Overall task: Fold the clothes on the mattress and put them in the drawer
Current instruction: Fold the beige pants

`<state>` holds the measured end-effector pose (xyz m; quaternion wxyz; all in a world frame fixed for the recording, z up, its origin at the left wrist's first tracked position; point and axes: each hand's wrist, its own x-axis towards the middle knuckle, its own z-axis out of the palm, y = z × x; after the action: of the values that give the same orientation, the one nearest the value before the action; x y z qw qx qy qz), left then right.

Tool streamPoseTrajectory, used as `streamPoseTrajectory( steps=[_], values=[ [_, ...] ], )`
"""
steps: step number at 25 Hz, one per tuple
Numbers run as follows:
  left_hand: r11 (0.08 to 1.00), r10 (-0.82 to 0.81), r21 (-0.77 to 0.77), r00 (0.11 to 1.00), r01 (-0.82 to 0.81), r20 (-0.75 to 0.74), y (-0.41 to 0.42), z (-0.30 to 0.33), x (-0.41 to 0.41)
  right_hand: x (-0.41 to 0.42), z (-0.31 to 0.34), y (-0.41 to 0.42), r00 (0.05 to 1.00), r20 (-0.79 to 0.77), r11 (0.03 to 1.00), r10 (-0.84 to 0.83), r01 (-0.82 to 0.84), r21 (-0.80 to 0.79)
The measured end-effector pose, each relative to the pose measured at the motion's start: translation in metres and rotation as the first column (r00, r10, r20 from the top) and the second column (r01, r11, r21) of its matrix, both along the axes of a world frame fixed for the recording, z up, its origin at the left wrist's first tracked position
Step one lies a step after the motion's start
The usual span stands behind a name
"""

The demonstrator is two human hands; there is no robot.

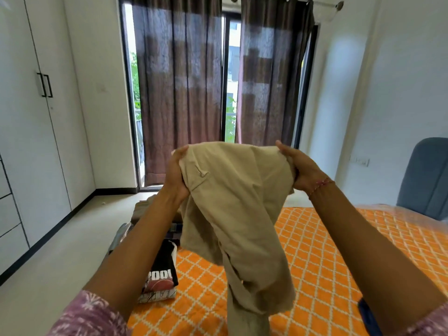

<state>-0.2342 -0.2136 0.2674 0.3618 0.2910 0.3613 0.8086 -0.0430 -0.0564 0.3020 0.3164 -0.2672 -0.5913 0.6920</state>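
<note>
At frame centre, the left hand [178, 174] and right hand [297, 169] grip the top edge of beige trousers [232, 209], hanging above the orange mattress [322, 258]; folded clothes [158, 275] line its left edge.

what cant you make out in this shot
Head view only:
- The fingers of the left hand and right hand: tucked behind the beige garment.
- The folded pile at the mattress edge: partly behind the left forearm and garment.
- The garment's lower end: cut off by the bottom edge.
</note>
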Motion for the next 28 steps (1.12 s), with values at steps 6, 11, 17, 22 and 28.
streamPoseTrajectory(
  steps=[6,11,17,22,28],
  values=[
    [0.934,-0.201,-0.334,0.961,0.129,-0.191,0.007,-0.023,0.027,-0.009,-0.027,0.004,0.992,0.122,0.997,0.026,-0.034,0.067],
    [0.978,-0.045,-0.200,0.996,0.059,0.071,0.012,-0.027,-0.005,-0.001,-0.033,0.021,0.948,0.114,0.949,-0.298,0.281,0.146],
    [0.962,-0.267,-0.061,0.964,0.267,0.012,0.013,-0.046,0.031,-0.003,-0.029,0.016,0.991,-0.096,0.984,-0.088,0.072,-0.165],
    [0.972,-0.204,-0.118,0.979,0.205,0.015,0.003,-0.016,0.004,0.037,-0.040,0.028,0.994,0.048,0.995,0.098,-0.097,-0.030],
    [0.937,-0.329,0.089,0.937,0.339,-0.115,-0.013,-0.007,0.002,0.044,-0.043,0.017,0.943,-0.114,0.950,0.312,-0.309,0.043]
  ],
)
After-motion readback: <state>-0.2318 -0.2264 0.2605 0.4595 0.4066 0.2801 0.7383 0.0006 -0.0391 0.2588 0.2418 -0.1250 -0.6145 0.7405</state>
